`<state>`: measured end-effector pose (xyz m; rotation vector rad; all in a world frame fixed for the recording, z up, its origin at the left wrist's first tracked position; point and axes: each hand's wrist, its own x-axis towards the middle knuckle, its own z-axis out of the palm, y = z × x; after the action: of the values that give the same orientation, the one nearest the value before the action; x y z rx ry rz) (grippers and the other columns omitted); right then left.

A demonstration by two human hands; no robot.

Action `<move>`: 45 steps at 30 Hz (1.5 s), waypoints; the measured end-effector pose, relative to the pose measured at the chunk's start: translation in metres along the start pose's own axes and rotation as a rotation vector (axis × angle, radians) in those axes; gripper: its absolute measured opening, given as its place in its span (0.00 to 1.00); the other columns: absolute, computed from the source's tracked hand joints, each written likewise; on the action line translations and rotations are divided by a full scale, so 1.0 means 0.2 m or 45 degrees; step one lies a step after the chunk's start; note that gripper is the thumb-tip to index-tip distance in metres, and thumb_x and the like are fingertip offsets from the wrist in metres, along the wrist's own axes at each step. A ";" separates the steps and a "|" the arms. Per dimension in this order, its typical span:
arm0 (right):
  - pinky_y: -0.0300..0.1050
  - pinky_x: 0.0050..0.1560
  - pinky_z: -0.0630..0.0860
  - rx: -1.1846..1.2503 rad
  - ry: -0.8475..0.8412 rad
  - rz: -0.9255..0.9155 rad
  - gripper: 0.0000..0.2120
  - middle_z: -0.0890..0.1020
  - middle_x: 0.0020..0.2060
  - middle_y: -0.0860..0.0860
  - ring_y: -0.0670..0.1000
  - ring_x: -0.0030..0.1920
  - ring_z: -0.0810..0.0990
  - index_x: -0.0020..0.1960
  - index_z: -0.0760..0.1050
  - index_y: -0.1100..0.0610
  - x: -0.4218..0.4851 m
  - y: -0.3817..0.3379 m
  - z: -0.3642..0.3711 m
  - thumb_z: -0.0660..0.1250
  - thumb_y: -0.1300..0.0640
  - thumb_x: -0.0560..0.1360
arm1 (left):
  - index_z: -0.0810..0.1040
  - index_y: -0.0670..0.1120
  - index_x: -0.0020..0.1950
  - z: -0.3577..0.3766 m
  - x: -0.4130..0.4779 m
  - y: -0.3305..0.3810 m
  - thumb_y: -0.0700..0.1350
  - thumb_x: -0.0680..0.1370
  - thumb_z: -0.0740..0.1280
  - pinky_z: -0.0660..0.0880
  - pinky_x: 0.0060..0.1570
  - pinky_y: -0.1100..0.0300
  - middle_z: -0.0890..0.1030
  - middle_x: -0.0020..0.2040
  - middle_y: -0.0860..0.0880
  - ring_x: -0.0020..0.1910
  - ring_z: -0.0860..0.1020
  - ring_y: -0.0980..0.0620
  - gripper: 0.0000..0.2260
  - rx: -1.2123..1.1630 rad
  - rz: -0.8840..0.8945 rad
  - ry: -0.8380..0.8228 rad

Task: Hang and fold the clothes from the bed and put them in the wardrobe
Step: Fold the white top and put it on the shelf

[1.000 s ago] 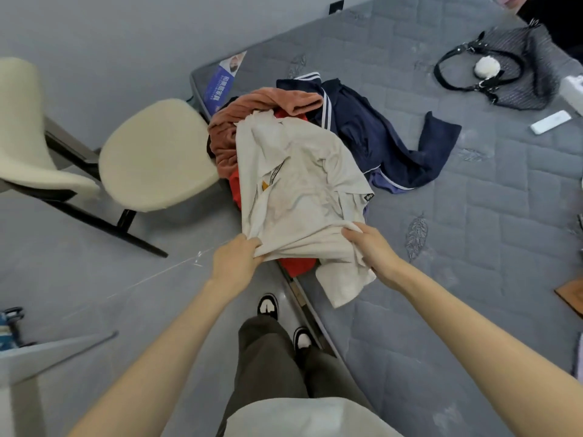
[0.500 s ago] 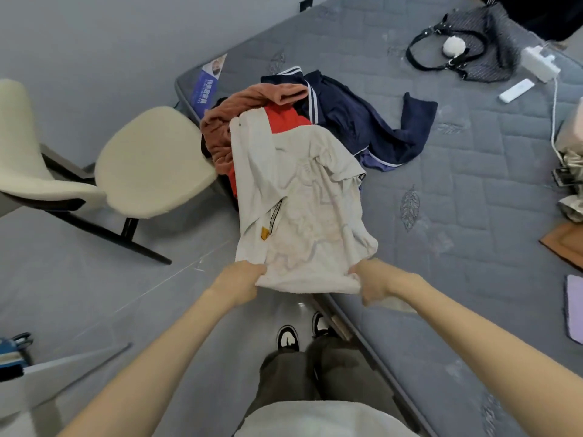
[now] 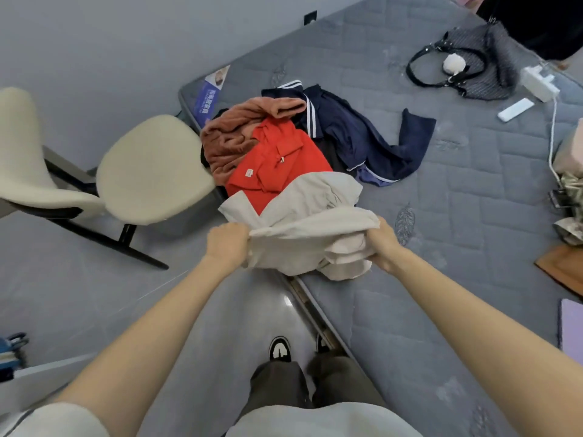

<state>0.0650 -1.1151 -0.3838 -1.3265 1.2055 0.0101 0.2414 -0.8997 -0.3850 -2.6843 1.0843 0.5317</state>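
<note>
A cream shirt (image 3: 315, 216) hangs bunched over the edge of the grey mattress (image 3: 473, 190). My left hand (image 3: 227, 244) grips its left edge and my right hand (image 3: 383, 244) grips its right edge, with the cloth stretched and folded between them. Behind it on the bed lie a red shirt (image 3: 277, 159), a brown fleece garment (image 3: 233, 137) and a navy jacket with white stripes (image 3: 356, 134).
A cream chair (image 3: 151, 168) on black legs stands left of the bed corner. A black handbag (image 3: 467, 64), a white remote (image 3: 515, 110), a white charger with cable (image 3: 539, 78) and more cloth (image 3: 571, 190) lie on the mattress's far and right side. My shoes (image 3: 280, 348) stand by the bed frame.
The cream shirt has been pulled toward me off the pile and now bunches between my hands. The red shirt beneath it is uncovered.
</note>
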 end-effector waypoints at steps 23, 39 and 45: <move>0.50 0.61 0.75 0.221 0.074 -1.063 0.20 0.78 0.60 0.50 0.52 0.61 0.76 0.65 0.73 0.52 0.09 -1.79 0.05 0.50 0.61 0.78 | 0.80 0.52 0.52 -1.49 0.30 -0.14 0.39 0.75 0.63 0.64 0.36 0.61 0.78 0.40 0.57 0.42 0.75 0.54 0.11 -0.962 -0.012 1.038; 0.46 0.47 0.68 -1.741 -0.048 -0.756 0.17 0.79 0.51 0.52 0.56 0.51 0.72 0.53 0.81 0.52 0.50 -0.06 -0.49 0.61 0.68 0.71 | 0.73 0.55 0.65 0.21 0.38 0.68 0.46 0.78 0.61 0.71 0.53 0.55 0.78 0.63 0.49 0.62 0.74 0.45 0.16 -0.595 0.140 -0.222; 0.43 0.58 0.65 -2.148 -0.087 -0.464 0.20 0.78 0.58 0.50 0.54 0.62 0.70 0.63 0.75 0.45 0.45 0.30 -0.58 0.63 0.62 0.75 | 0.58 0.52 0.77 0.54 0.24 0.82 0.42 0.81 0.56 0.68 0.61 0.57 0.70 0.71 0.45 0.66 0.70 0.45 0.24 -0.398 0.271 -0.447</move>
<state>-0.0064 -1.2337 -0.4620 -2.9130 0.7146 0.9784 0.1301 -1.0127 -0.5115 -2.5856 1.2720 1.2516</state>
